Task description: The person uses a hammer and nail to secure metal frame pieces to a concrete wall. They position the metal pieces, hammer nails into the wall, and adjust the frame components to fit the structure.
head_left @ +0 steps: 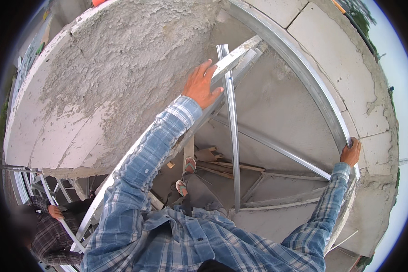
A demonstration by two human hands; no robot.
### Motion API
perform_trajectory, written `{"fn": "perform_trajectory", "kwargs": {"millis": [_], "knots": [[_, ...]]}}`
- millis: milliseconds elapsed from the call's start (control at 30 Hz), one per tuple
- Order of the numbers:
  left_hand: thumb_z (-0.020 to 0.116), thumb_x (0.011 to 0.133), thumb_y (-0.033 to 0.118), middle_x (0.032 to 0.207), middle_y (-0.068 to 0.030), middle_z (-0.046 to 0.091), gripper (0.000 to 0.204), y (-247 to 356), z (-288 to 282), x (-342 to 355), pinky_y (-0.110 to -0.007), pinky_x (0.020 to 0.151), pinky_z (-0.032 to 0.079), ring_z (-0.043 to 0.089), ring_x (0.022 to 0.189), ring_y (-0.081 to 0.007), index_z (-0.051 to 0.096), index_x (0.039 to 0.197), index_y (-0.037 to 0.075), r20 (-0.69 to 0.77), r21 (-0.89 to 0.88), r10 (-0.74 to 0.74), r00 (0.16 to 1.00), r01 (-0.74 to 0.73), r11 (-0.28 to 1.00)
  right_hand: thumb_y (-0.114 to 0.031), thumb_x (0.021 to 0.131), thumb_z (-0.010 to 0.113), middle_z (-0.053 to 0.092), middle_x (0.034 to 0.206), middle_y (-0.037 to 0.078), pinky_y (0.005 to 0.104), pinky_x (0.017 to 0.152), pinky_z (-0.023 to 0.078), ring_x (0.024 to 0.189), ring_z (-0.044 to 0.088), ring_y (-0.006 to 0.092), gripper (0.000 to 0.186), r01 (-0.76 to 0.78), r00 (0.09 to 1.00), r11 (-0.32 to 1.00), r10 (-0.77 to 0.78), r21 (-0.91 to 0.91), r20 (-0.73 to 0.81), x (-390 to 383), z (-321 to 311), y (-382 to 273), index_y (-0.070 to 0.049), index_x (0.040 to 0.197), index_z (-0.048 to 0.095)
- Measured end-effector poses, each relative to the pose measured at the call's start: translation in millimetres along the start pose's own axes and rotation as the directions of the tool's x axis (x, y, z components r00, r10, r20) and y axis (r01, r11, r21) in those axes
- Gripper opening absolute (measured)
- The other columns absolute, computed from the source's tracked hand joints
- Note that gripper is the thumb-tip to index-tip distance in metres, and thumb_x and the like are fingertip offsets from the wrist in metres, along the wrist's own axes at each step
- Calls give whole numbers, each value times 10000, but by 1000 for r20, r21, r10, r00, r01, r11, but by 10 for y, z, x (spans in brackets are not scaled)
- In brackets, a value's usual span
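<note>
My left hand point(200, 85) lies on a long pale metal beam point(237, 55) that runs diagonally past my left side, its fingers stretched and the thumb apart. At the right, my right hand point(351, 153) is wrapped round the lower end of a long silver metal channel point(299, 63), which lies along the wall's inner face and looks curved through the lens. Between my arms a thinner metal stud point(233, 136) stands steeply and crosses the pale beam near its top. Another slim metal stud point(276, 147) slants down toward my right forearm.
Rough plaster covers the wall point(136, 50) at the left; a block wall point(344, 59) rises at the right. Wooden boards point(217, 167) lie below, near my sandalled feet point(186, 177). At lower left, a person in a dark checked shirt point(54, 233) holds a metal bar point(70, 232).
</note>
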State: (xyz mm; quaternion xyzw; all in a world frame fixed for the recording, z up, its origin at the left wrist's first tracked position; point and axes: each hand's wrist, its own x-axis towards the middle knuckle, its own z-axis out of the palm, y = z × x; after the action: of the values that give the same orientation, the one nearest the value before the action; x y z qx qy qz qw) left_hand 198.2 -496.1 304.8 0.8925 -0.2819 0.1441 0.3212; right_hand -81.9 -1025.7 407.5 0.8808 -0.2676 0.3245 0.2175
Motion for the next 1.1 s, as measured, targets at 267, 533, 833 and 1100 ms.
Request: {"fn": "perform_trajectory", "kwargs": {"millis": [267,533,833,1100], "knots": [[695,830,384,1464,-175,299,880,249,607,1069,-425,1100,332,336,1351,-327,200,1504,110,266,192,-162,950,112,975,40,760,583,561,1006,98,442,829,475,1013,546,323,334,44,997,999,-45,19,66,12,480,136,-111,1058,591],[684,837,381,1339,-158,390,880,205,717,1057,-399,1024,395,431,1229,-294,183,1508,111,220,274,-120,968,56,960,114,734,544,541,1022,140,456,853,466,1024,533,346,395,130,991,991,-128,-40,37,548,1122,334,-83,1074,582],[721,800,393,1499,-202,247,936,272,762,1251,-457,1126,280,296,1379,-337,185,1502,82,150,204,-72,986,41,978,113,739,540,544,1053,142,433,841,489,1018,555,343,367,110,994,994,-109,-27,17,650,1319,327,-74,1050,601],[682,805,461,1545,-158,202,910,357,1059,2454,-480,1189,183,143,1458,-309,239,1484,48,172,257,171,970,-212,943,101,740,558,541,1065,132,432,849,486,1042,544,339,342,107,994,994,-107,-12,14,669,1232,237,-77,1029,594]]}}
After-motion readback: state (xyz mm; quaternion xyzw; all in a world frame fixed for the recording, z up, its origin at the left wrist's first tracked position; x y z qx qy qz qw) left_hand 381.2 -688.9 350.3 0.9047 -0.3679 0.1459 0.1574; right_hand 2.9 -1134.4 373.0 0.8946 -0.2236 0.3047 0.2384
